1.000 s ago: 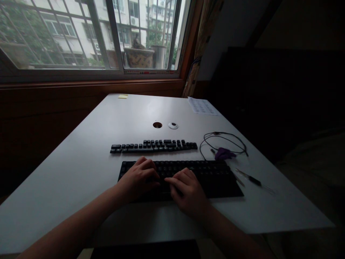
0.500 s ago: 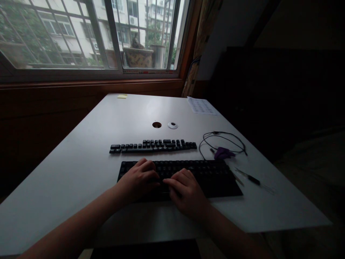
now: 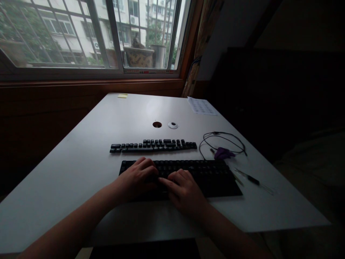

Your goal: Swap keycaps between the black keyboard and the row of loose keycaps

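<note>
A black keyboard (image 3: 215,183) lies along the near middle of the white desk, its lower rows very dark and hard to make out. My left hand (image 3: 138,178) rests over its left part, the fingers bent but apart and the tips lost in shadow. Close beside it, my right hand (image 3: 184,192) lies over the middle of the keyboard. Its index finger is stretched left onto the lower rows near my left thumb, while the other fingers curl. I see nothing held in either hand. Behind the keyboard stand loose black keycaps (image 3: 153,146) in uneven rows.
A black cable (image 3: 223,133) loops behind the keyboard's right end, beside a purple cloth (image 3: 223,153). A black-handled wire tool (image 3: 252,179) lies to the right. Farther back are a round desk hole (image 3: 157,124), its white cover (image 3: 173,125), printed paper (image 3: 202,106) and a yellow note (image 3: 122,96).
My right index finger has slid slightly left, nearer my left thumb. My left hand has shifted a little left. The keycaps and the other things on the desk stay as they were.
</note>
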Demonstrator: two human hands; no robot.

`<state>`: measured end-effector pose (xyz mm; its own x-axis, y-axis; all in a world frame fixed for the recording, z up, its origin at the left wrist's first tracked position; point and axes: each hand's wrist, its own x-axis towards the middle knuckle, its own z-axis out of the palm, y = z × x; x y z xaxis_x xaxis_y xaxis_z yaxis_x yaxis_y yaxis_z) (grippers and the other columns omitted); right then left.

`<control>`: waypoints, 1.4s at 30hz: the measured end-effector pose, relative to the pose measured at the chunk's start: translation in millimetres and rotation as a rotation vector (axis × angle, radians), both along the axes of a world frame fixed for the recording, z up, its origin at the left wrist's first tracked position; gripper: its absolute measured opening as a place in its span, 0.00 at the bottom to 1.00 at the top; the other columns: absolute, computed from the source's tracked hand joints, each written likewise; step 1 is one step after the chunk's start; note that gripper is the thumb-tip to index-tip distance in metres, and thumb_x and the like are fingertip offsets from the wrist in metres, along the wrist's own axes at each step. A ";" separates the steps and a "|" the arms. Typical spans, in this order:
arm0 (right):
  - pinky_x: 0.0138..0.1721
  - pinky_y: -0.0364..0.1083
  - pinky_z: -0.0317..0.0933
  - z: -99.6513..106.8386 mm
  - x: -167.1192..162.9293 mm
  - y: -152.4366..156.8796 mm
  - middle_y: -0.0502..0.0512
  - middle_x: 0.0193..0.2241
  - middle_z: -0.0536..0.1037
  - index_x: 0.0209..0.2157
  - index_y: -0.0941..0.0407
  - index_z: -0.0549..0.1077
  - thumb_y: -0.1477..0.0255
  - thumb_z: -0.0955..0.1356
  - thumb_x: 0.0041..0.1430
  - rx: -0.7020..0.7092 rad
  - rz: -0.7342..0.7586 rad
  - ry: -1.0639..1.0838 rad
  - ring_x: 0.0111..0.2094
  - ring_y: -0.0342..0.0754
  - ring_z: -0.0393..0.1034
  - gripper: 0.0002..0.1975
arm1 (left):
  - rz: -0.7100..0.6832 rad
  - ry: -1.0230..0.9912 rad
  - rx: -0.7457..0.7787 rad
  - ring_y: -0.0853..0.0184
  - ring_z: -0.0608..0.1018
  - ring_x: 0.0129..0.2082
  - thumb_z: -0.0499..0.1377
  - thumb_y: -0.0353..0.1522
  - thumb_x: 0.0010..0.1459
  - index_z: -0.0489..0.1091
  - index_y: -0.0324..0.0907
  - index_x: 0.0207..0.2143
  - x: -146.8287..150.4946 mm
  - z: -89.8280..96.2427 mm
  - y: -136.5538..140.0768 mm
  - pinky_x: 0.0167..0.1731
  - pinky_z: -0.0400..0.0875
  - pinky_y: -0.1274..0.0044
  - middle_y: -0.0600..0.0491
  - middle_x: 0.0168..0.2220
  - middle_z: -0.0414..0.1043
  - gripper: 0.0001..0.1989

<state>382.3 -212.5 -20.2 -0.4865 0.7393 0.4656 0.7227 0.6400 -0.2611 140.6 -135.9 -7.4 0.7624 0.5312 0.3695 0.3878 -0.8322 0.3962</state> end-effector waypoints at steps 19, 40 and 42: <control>0.44 0.53 0.60 2.2 -0.7 -0.4 0.55 0.37 0.77 0.55 0.53 0.76 0.78 0.68 0.63 0.099 0.009 -0.148 0.40 0.52 0.66 0.19 | 0.179 -0.100 0.078 0.61 0.71 0.40 0.58 0.33 0.67 0.71 0.42 0.35 -26.9 27.4 24.8 0.43 0.69 0.68 0.50 0.37 0.73 0.07; 0.65 0.62 0.57 -16.7 -4.4 -10.1 0.54 0.62 0.72 0.64 0.51 0.65 0.71 0.70 0.64 0.137 0.041 -0.186 0.61 0.57 0.62 0.27 | 0.460 -0.257 -0.128 0.63 0.78 0.42 0.58 0.42 0.67 0.73 0.46 0.48 -95.2 16.6 12.3 0.36 0.78 0.72 0.49 0.48 0.72 0.13; 0.65 0.62 0.58 -19.0 -7.0 -14.5 0.53 0.62 0.73 0.64 0.51 0.65 0.75 0.69 0.64 0.119 0.020 -0.162 0.62 0.56 0.62 0.28 | 0.432 -0.228 -0.164 0.58 0.76 0.52 0.58 0.42 0.68 0.68 0.50 0.57 -104.0 -1.2 -5.4 0.46 0.79 0.66 0.47 0.56 0.69 0.18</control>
<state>375.3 -227.0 -39.3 -0.5760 0.6735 0.4633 0.7362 0.6737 -0.0640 36.6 -141.2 -8.6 0.3703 0.8449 0.3861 0.5707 -0.5349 0.6231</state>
